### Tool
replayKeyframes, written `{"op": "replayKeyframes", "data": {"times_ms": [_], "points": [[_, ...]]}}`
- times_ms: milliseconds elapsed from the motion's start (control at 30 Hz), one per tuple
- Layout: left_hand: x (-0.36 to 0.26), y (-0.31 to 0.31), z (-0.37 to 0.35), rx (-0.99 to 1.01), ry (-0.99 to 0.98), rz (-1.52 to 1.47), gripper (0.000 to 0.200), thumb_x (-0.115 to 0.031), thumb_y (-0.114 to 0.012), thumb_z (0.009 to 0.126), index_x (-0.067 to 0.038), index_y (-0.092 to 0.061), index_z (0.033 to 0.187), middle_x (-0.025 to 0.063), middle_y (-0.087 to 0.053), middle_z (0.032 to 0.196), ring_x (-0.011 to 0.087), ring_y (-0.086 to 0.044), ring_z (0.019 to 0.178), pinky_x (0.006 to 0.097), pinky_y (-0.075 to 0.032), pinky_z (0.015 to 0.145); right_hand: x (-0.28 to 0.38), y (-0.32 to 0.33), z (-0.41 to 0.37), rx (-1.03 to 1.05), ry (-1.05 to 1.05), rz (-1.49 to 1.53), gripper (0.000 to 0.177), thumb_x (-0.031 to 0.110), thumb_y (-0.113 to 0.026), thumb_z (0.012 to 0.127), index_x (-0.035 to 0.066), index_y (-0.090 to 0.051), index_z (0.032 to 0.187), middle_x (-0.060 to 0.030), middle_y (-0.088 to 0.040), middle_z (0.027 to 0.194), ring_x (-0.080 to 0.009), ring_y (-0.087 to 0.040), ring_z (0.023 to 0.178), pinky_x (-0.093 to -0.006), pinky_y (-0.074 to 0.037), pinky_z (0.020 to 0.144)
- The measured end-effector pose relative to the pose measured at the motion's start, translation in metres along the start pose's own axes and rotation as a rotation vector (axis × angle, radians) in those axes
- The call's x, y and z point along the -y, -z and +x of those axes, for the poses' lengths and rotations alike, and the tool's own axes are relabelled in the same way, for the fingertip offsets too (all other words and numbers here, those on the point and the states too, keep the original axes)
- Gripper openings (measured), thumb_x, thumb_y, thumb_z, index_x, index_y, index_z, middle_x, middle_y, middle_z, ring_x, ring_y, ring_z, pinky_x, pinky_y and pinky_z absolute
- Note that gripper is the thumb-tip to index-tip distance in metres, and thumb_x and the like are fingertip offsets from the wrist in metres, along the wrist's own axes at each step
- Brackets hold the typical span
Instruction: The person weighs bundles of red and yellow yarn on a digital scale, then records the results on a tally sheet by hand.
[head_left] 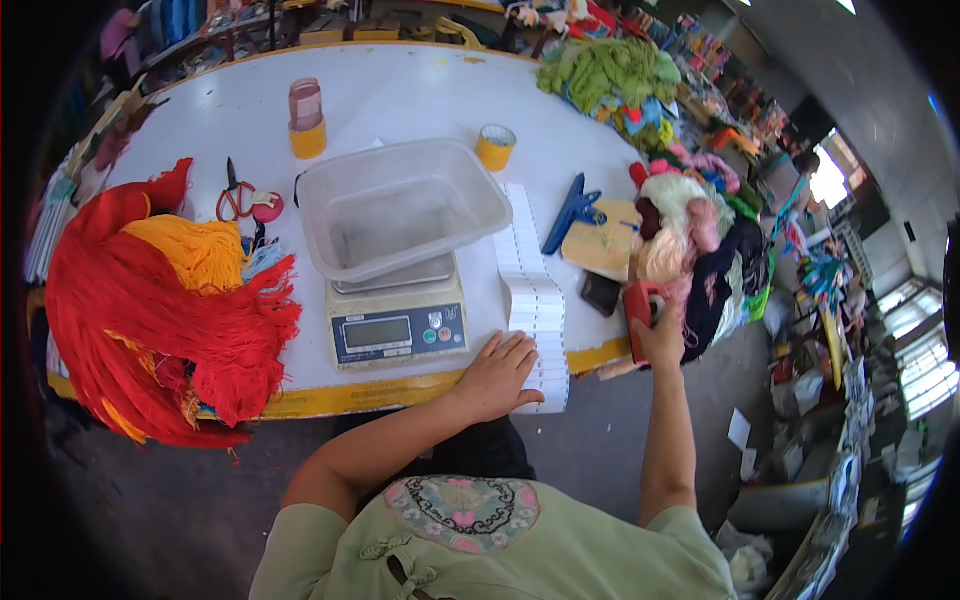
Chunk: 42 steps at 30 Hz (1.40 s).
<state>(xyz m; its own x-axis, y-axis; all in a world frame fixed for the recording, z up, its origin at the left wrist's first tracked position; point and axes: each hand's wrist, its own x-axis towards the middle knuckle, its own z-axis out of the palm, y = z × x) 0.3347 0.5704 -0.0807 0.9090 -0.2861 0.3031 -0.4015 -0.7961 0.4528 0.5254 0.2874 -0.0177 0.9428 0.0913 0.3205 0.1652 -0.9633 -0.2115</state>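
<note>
My left hand lies flat with its fingers spread on a long strip of white labels at the table's front edge. To the right, my right hand is wrapped round a red tool beside the yarn pile. A digital scale stands left of the labels, with a clear plastic tub on top. Between the labels and the yarn lie a blue clamp-like tool, a wooden board and a dark flat object.
Red yarn and yellow yarn hang over the table's left front edge. Scissors, a pink bottle and a tape roll lie farther back. Green yarn and mixed yarn cover the right side.
</note>
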Motion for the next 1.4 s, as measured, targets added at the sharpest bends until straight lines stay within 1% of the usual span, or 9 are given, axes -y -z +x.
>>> {"op": "replayKeyframes", "data": {"times_ms": [133,167,267,367,633,733,900,1167,1400], "points": [[0.010,0.002,0.003,-0.067,0.002,-0.040,0.062,-0.045,-0.062,0.092,0.002,-0.054,0.130,0.0186,-0.049,0.142,0.0332,-0.038,0.141,0.0493,-0.026,0.118,0.059,0.056,0.006,-0.259,0.059,0.278,0.082,0.025,-0.080,0.078,0.002,-0.039,0.145,-0.0246,-0.059,0.128,-0.0378,-0.063,0.110,-0.0422,-0.050,0.092],[0.008,0.002,0.002,-0.064,-0.007,-0.054,0.060,-0.044,-0.063,0.092,0.002,-0.055,0.129,0.0184,-0.050,0.141,0.0332,-0.038,0.140,0.0492,-0.026,0.118,0.080,0.067,0.007,-0.286,0.082,0.293,0.078,0.021,-0.080,0.078,0.003,-0.041,0.144,-0.0214,-0.063,0.120,-0.0328,-0.066,0.105,-0.0390,-0.052,0.087],[0.010,0.000,0.000,-0.077,-0.015,-0.062,0.056,-0.043,-0.064,0.092,0.001,-0.057,0.127,0.0181,-0.051,0.141,0.0331,-0.039,0.140,0.0491,-0.027,0.118,0.132,0.064,0.024,-0.052,0.232,0.659,0.074,0.018,-0.080,0.080,0.002,-0.042,0.141,-0.0198,-0.066,0.107,-0.0255,-0.069,0.093,-0.0346,-0.055,0.079],[0.009,-0.003,0.001,-0.088,-0.018,-0.061,0.057,-0.044,-0.063,0.092,0.002,-0.059,0.125,0.0176,-0.052,0.140,0.0328,-0.040,0.140,0.0485,-0.027,0.117,0.190,0.028,0.035,0.120,0.267,0.301,0.080,0.035,-0.074,0.081,-0.002,-0.037,0.142,-0.0259,-0.064,0.118,-0.0407,-0.066,0.104,-0.0472,-0.053,0.087],[0.013,0.000,0.000,-0.099,-0.019,-0.069,0.060,-0.043,-0.062,0.092,0.002,-0.056,0.131,0.0166,-0.051,0.143,0.0324,-0.037,0.141,0.0494,-0.025,0.118,0.285,-0.093,0.071,0.270,0.158,0.134,0.071,0.040,-0.064,0.088,0.002,-0.033,0.139,-0.0208,-0.058,0.124,-0.0416,-0.062,0.111,-0.0500,-0.054,0.089],[0.015,0.002,0.003,-0.032,0.007,-0.096,0.060,-0.042,-0.060,0.094,0.001,-0.053,0.136,0.0165,-0.049,0.145,0.0310,-0.036,0.143,0.0506,-0.022,0.119,0.292,-0.102,0.096,0.295,0.207,0.168,0.063,0.038,-0.060,0.091,0.007,-0.035,0.140,-0.0212,-0.058,0.124,-0.0412,-0.063,0.110,-0.0496,-0.054,0.088],[0.016,0.005,0.004,0.025,0.010,-0.096,0.055,-0.038,-0.058,0.095,0.000,-0.054,0.135,0.0157,-0.047,0.147,0.0286,-0.034,0.144,0.0501,-0.019,0.120,0.296,-0.143,0.137,0.283,0.237,0.156,0.075,0.041,-0.063,0.088,0.009,-0.029,0.148,-0.0214,-0.058,0.125,-0.0401,-0.065,0.107,-0.0488,-0.054,0.088],[0.017,0.006,0.006,-0.002,0.023,-0.195,0.038,-0.027,-0.063,0.093,-0.005,-0.062,0.124,0.0082,-0.056,0.139,0.0241,-0.042,0.138,0.0514,-0.022,0.118,0.292,-0.107,0.133,0.416,0.111,0.024,0.094,0.056,-0.064,0.084,0.009,-0.021,0.153,-0.0242,-0.055,0.133,-0.0378,-0.063,0.116,-0.0458,-0.053,0.093],[0.020,0.008,0.005,-0.005,0.005,-0.265,0.033,-0.024,-0.060,0.095,-0.004,-0.064,0.120,0.0102,-0.058,0.136,0.0251,-0.044,0.138,0.0511,-0.021,0.119,0.249,-0.106,0.185,0.319,0.107,0.142,0.048,0.035,-0.056,0.095,0.005,-0.049,0.132,-0.0225,-0.056,0.133,-0.0381,-0.060,0.119,-0.0497,-0.050,0.096]]}}
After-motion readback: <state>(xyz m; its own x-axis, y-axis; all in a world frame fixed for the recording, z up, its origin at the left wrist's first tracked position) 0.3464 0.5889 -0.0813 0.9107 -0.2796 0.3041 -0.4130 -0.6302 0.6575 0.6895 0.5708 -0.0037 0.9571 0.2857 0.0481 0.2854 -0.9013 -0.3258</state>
